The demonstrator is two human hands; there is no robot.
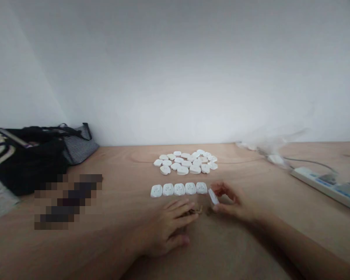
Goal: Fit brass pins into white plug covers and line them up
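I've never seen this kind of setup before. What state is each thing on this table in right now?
Right hand: pinching a white plastic strip.
Left hand: fingers loosely spread, beside small brown bits.
Row of white socket faceplates: five, side by side, lying flat.
Cluster of white socket faceplates: loosely gathered, lying flat.
Power strip: lying on the wooden table, angled.
Black bag: slumped beside a striped bag.

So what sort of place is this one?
Probably a plain desk at home or in a small workroom: a wooden tabletop against a white wall, with a power strip at the right and a black bag at the left.
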